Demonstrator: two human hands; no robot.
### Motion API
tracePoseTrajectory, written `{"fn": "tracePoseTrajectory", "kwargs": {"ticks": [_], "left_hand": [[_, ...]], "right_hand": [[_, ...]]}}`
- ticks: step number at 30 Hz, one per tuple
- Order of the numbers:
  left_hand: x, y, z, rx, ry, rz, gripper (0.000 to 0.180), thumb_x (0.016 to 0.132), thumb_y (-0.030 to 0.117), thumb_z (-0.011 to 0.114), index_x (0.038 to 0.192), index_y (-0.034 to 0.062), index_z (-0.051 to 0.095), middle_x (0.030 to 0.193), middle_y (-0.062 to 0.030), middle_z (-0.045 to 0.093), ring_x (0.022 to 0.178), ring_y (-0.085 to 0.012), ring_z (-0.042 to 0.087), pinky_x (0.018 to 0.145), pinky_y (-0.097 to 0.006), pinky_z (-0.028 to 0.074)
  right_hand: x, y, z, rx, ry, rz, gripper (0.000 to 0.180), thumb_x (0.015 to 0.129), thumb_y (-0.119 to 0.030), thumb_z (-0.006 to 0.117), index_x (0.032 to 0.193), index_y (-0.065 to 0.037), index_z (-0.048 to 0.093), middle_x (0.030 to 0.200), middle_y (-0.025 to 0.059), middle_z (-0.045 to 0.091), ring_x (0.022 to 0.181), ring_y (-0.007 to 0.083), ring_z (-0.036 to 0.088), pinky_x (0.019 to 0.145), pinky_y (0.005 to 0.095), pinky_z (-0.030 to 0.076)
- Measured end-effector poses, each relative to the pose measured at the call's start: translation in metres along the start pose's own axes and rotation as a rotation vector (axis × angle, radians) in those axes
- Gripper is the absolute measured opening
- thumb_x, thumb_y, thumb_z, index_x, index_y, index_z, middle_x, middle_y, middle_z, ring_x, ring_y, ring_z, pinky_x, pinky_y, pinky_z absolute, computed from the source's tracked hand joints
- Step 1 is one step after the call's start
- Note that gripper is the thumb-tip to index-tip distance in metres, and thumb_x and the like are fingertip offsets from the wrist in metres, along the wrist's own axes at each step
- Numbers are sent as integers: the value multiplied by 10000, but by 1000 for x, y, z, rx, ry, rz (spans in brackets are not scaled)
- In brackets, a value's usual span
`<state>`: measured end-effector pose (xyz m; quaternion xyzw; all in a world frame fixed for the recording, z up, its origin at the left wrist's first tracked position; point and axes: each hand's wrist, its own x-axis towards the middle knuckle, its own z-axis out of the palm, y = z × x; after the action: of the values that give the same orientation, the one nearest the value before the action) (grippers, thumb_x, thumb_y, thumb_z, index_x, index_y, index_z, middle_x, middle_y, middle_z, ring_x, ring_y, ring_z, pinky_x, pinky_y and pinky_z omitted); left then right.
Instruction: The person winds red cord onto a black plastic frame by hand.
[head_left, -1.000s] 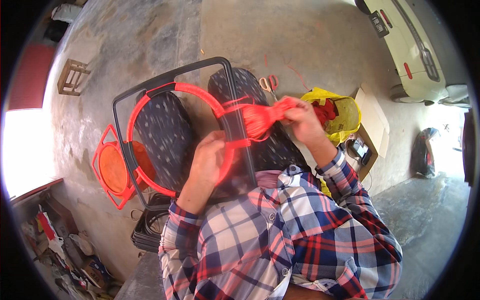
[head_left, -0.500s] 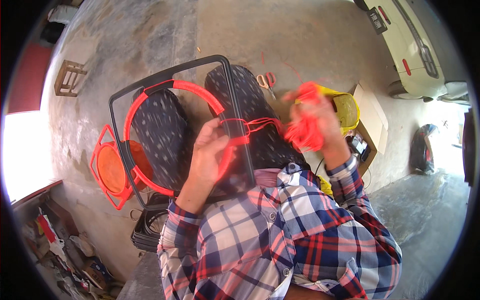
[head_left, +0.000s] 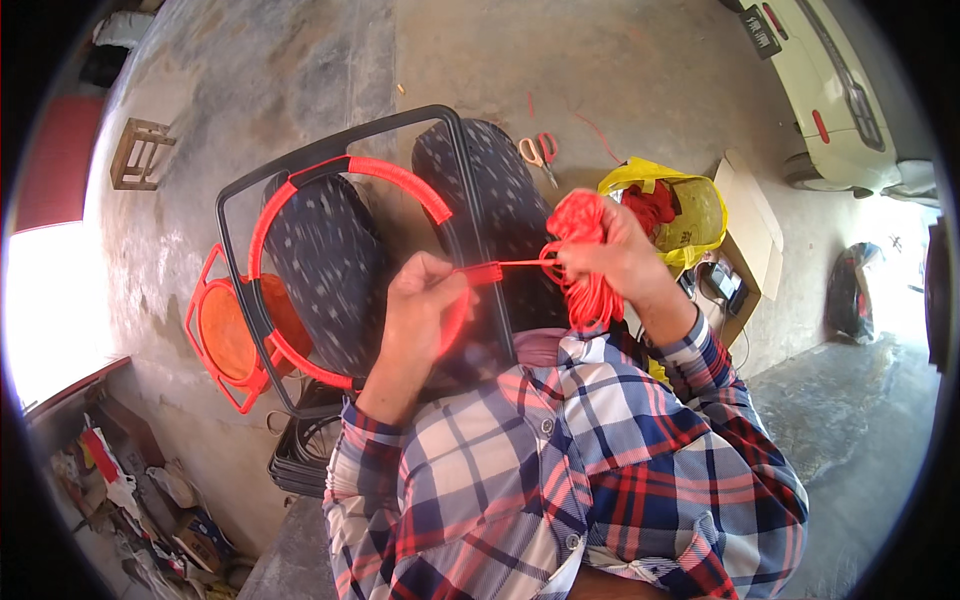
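The left hand (head_left: 420,305) is curled closed over the lower right edge of the red ring (head_left: 300,190), which lies inside the black chair frame (head_left: 330,150), forearm bent up from the plaid sleeve. The right hand (head_left: 610,250), just right of the frame's bar, is clenched around a bundle of red cord (head_left: 580,215), wrist cocked inward. A taut strand (head_left: 510,266) runs from the bundle back to the ring. Scissors (head_left: 538,155) lie on the floor beyond the frame.
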<state>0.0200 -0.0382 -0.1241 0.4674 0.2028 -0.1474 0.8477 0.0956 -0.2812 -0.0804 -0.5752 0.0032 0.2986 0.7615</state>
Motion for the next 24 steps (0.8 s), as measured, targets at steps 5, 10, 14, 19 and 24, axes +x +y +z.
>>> {"fn": "tracePoseTrajectory", "kwargs": {"ticks": [5, 10, 14, 19, 24], "left_hand": [[4, 5, 2, -49, 10, -15, 143, 885, 30, 609, 1002, 25, 528, 825, -144, 642, 637, -192, 632, 579, -311, 563], [0, 5, 9, -61, -85, -62, 188, 881, 39, 613, 1049, 2, 536, 823, -105, 632, 640, -167, 615, 559, -290, 522], [2, 4, 4, 61, -44, -67, 169, 883, 33, 603, 1035, 4, 537, 806, -103, 624, 619, -171, 605, 548, -296, 502], [-9, 5, 3, -26, -4, -60, 153, 882, 42, 592, 1020, 3, 539, 807, -103, 627, 588, -171, 590, 536, -295, 492], [3, 14, -1, -106, -11, -53, 162, 867, 81, 600, 998, 2, 546, 830, -99, 631, 603, -163, 595, 541, -283, 501]], "right_hand": [[1, -30, -77, -172, 313, -77, 215, 814, -10, 620, 1020, -20, 562, 697, 64, 616, 571, 123, 584, 544, 262, 488], [-12, -49, -141, 206, 410, -218, 53, 894, -71, 568, 944, -56, 555, 734, 128, 641, 588, 156, 589, 561, 295, 535], [3, -34, -169, -148, 635, -335, 74, 900, -104, 571, 952, -55, 556, 773, 113, 650, 651, 178, 619, 615, 329, 551], [-20, -32, -295, 163, 954, -615, 246, 913, -138, 549, 1116, 1, 535, 954, 145, 664, 866, 275, 663, 804, 405, 555], [-43, -43, -306, 493, 1176, -706, 300, 909, -115, 450, 1189, -13, 483, 1243, 198, 559, 1131, 364, 582, 948, 502, 492]]}}
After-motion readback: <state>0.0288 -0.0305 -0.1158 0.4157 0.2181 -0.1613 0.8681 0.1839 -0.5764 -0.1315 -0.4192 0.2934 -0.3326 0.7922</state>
